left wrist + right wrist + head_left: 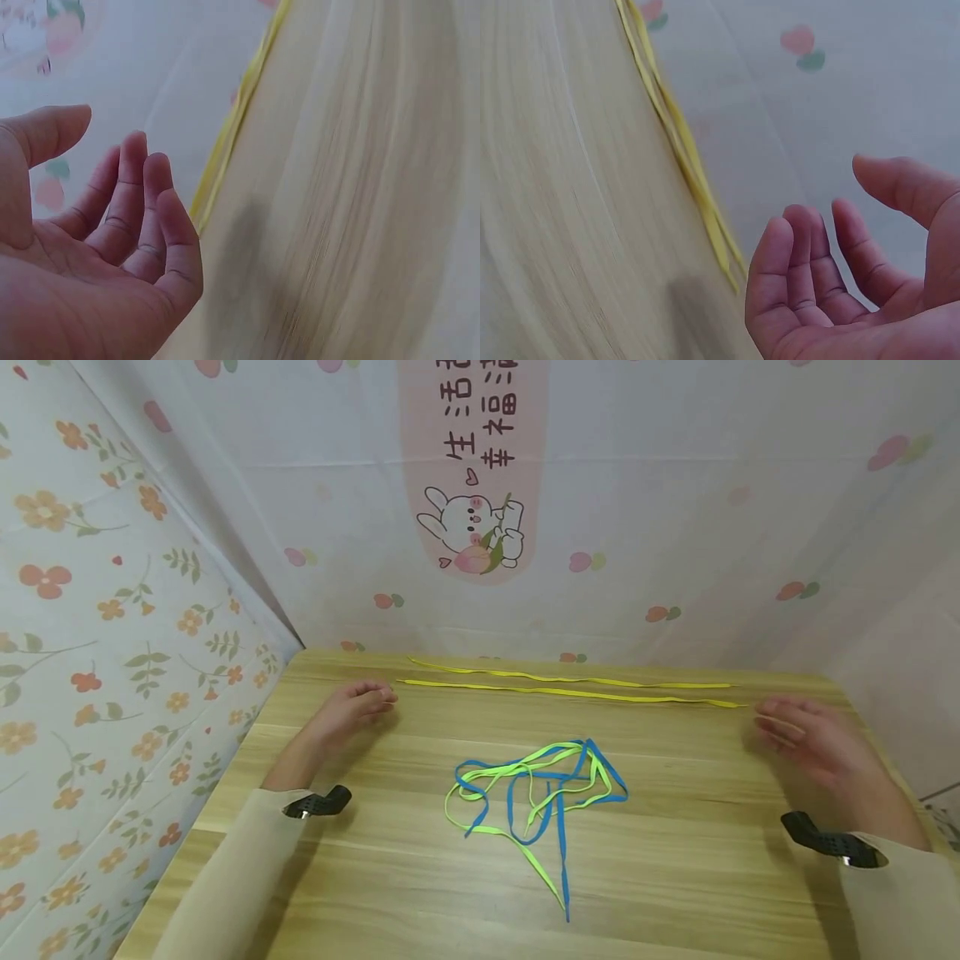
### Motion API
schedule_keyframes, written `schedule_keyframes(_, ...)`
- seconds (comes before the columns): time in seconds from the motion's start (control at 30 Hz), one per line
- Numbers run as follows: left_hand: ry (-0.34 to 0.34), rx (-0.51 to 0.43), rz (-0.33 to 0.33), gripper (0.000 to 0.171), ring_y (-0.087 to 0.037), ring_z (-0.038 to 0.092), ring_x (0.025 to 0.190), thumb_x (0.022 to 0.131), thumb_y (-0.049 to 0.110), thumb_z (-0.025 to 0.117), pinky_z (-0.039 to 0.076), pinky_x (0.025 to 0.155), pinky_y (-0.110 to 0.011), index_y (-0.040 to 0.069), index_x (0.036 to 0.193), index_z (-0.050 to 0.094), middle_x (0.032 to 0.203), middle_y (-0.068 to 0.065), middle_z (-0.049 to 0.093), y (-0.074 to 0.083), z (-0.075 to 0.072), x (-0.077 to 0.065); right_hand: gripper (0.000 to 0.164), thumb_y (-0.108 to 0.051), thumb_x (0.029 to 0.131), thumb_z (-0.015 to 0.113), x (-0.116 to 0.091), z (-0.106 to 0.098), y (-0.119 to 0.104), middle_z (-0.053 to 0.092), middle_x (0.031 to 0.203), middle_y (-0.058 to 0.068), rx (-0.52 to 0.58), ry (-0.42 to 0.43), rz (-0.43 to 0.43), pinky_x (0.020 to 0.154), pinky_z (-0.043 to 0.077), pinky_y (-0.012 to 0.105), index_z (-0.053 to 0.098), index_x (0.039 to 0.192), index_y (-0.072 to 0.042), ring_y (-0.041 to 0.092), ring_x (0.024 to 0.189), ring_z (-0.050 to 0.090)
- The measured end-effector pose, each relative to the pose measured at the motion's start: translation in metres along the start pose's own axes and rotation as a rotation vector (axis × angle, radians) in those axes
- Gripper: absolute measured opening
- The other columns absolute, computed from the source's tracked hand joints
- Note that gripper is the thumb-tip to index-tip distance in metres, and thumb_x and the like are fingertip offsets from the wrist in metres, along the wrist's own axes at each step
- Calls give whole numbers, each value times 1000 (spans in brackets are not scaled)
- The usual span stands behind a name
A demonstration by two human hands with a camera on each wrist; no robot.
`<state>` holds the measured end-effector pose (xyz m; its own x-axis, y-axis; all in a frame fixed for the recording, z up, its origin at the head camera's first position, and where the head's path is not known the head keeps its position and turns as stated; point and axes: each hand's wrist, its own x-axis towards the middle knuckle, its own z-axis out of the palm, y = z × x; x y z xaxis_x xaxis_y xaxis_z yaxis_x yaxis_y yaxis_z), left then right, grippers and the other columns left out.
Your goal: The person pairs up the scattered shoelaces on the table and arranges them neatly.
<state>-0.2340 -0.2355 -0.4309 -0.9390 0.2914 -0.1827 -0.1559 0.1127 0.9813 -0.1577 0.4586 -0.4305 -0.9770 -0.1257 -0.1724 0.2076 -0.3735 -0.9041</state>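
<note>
Sleeves (228, 877) frame our counter (420, 893).
Our relaxed left hand (348, 714) and right hand (817, 739) flank yellow laces (540, 690); blue and green laces (561, 814) tangle nearer.

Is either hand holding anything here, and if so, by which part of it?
Nothing is held: the left hand and right hand are both empty, and the yellow laces lie on the table between them.

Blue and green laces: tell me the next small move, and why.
Probably bring the right hand in to pinch the blue lace at its near end. Neither it nor the left hand holds anything; the two yellow laces lie stretched near the far edge of the table, while the blue lace lies heaped with the green lace, this end trailing out.
</note>
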Motion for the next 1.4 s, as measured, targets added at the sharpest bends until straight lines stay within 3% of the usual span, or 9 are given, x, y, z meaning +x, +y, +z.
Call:
schedule_keyframes(0.2, -90, -54, 25, 14, -25, 66, 125, 116, 13, 53, 50, 113, -39, 9, 124, 64, 119, 3, 70, 3, 24, -12, 40, 4, 116, 41, -11, 24, 9, 80, 115, 5, -10, -136, -69, 91, 62, 29, 81, 116, -5, 17, 107, 77)
schedule_keyframes(0.37, -122, -153, -16, 15, -20, 68, 116, 116, 10, 52, 54, 106, -33, 12, 118, 67, 114, 2, 72, 2, 44, -16, 44, 7, 116, 38, -14, 47, 21, 79, 121, 5, -5, -239, -87, 95, 61, 32, 80, 120, -4, 19, 110, 76)
schedule_keyframes(0.53, -122, -168, -34, 13, -19, 70, 113, 114, 9, 56, 55, 108, -35, 9, 117, 69, 112, 0, 73, -3, 61, -18, 39, 4, 116, 42, -15, 68, 35, 76, 121, 1, -116, -225, -56, 97, 59, 29, 79, 120, -10, 16, 112, 74)
schedule_keyframes(0.67, -148, -126, -7, 17, -18, 72, 113, 114, 7, 56, 55, 109, -37, -2, 125, 65, 116, -6, 74, -8, 72, -19, 33, 1, 115, 49, -16, 85, 46, 76, 121, -1, -212, -175, -25, 97, 59, 27, 78, 121, -14, 14, 113, 73)
schedule_keyframes(0.83, -178, -58, -12, 26, -22, 71, 118, 112, 10, 59, 55, 108, -36, -8, 131, 62, 124, -16, 73, -14, 85, -23, 33, 2, 114, 53, -15, 105, 57, 77, 120, -3, -248, -175, -13, 96, 59, 27, 80, 121, -16, 13, 114, 74)
schedule_keyframes(1.07, -217, -33, -27, 27, -25, 70, 118, 111, 8, 62, 57, 106, -37, -9, 132, 63, 123, -14, 72, -17, 100, -31, 29, 0, 113, 58, -15, 127, 64, 78, 121, -4, -318, -163, -8, 94, 60, 27, 80, 122, -16, 13, 111, 74)
schedule_keyframes(1.4, -185, 228, 85, 24, -26, 70, 107, 108, 19, 74, 56, 95, -34, 3, 126, 72, 115, -13, 75, -18, 119, -42, 26, 0, 112, 59, -17, 149, 71, 78, 121, -1, -341, -212, -1, 96, 60, 29, 79, 123, -11, 15, 116, 72)
